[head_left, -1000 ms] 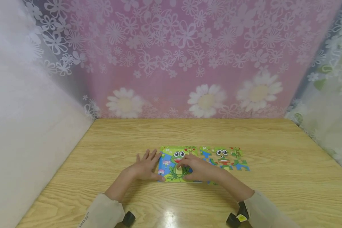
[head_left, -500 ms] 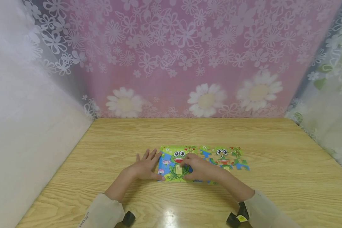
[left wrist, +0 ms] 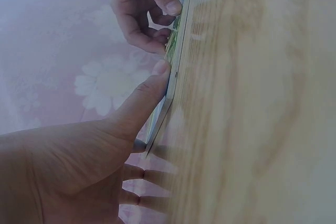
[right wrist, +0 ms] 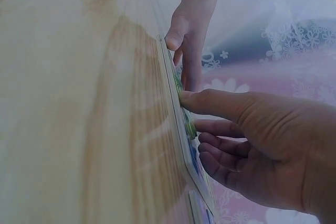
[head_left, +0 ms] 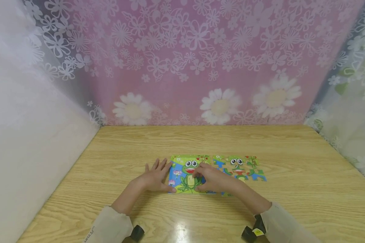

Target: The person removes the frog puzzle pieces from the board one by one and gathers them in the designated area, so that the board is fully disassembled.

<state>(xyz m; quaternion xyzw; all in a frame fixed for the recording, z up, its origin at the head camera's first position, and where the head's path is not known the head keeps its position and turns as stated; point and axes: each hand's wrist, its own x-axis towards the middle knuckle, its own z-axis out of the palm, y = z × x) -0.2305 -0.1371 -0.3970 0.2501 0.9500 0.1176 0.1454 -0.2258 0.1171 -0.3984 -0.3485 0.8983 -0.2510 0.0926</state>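
A square frog picture puzzle board (head_left: 185, 185) lies flat in the middle of the table. My left hand (head_left: 155, 179) rests at its left side with fingers spread, thumb on the near left corner; the left wrist view shows that thumb (left wrist: 149, 87) against the edge. My right hand (head_left: 214, 179) bends over the board's right half, thumb at the near edge, fingertips on the frog's body. In the right wrist view a small green puzzle piece (right wrist: 190, 128) shows between its thumb and curled fingers. The palm hides the board's lower right part.
Right of the board lie several loose frog puzzle pieces (head_left: 237, 162), roughly arranged as a picture with wood showing in the gaps; the right forearm covers some. The wooden table (head_left: 182, 138) meets a pink flowered curtain (head_left: 170, 67) at the back and a white cloth (head_left: 48, 118) at left.
My right fingertips have slid slightly right over the board, away from the frog's mouth. The left hand, the board and the loose pieces stay where they were.
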